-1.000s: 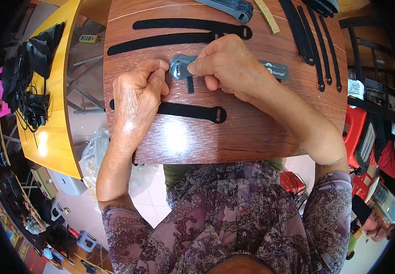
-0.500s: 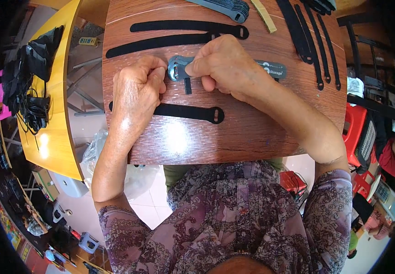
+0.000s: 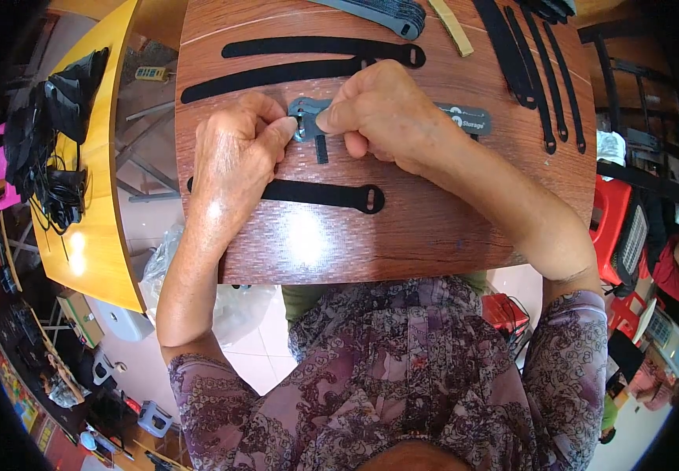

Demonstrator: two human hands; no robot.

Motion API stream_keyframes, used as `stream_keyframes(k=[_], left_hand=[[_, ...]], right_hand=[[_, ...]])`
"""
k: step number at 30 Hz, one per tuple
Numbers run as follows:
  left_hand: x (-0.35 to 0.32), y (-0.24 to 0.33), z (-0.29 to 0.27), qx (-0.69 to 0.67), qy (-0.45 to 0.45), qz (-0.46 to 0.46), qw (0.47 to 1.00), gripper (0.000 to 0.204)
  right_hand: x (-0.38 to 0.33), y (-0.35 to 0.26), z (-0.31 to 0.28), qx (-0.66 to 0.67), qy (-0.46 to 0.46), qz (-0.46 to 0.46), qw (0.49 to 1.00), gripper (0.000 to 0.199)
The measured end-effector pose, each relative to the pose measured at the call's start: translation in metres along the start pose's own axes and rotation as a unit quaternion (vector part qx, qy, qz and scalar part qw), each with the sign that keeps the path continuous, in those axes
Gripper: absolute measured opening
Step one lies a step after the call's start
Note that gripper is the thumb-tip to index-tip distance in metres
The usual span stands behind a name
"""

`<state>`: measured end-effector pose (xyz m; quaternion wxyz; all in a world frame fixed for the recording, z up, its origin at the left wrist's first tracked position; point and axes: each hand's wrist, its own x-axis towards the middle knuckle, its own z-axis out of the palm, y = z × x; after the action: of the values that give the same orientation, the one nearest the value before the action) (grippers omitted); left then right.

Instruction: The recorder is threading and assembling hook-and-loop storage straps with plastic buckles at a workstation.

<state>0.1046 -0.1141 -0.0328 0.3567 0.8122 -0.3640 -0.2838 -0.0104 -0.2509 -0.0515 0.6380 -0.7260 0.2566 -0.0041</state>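
Observation:
A grey hook-and-loop cable strap [image 3: 477,120] with pale printing lies crosswise under my right wrist. My right hand [image 3: 383,110] pinches its left end between thumb and fingers. A shiny, metal-looking piece [image 3: 300,125] shows at that end. My left hand [image 3: 237,145] is closed, its thumb tip touching this shiny edge; anything between its fingers is hidden. A short dark strip [image 3: 321,149] sticks out below the grey end. One black strap [image 3: 324,194] with a slotted round end runs beneath my left wrist. Two more black straps [image 3: 316,49] lie beyond my hands.
On the brown table [image 3: 434,243] a stack of grey straps [image 3: 386,14] lies at the far edge, beside a tan strip [image 3: 451,27]. Several black straps [image 3: 512,59] lie at the far right. A yellow table [image 3: 96,196] with dark straps and cords stands left. A red stool [image 3: 610,228] stands right.
My left thumb has shifted slightly right onto the shiny end of the grey strap, covering more of it. My right hand keeps its pinch almost unmoved.

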Motion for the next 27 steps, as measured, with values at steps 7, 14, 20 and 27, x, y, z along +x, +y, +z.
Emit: stream_keyframes(k=[7,14,20,27], left_hand=[[0.004,0.0,0.001,0.044,0.0,-0.001,0.999,0.012],[0.005,0.002,0.002,0.044,0.003,-0.01,0.999,0.014],[0.006,0.005,0.001,0.034,-0.006,-0.024,0.999,0.014],[0.005,0.008,0.003,0.052,0.001,-0.035,0.998,0.017]], right_hand=[[-0.001,-0.002,-0.001,0.005,-0.01,0.0,1.0,0.014],[-0.001,-0.009,0.002,0.004,0.033,0.081,0.996,0.015],[-0.003,-0.01,0.002,0.019,0.029,0.077,0.996,0.014],[-0.002,-0.008,0.0,-0.01,0.001,0.021,1.0,0.014]])
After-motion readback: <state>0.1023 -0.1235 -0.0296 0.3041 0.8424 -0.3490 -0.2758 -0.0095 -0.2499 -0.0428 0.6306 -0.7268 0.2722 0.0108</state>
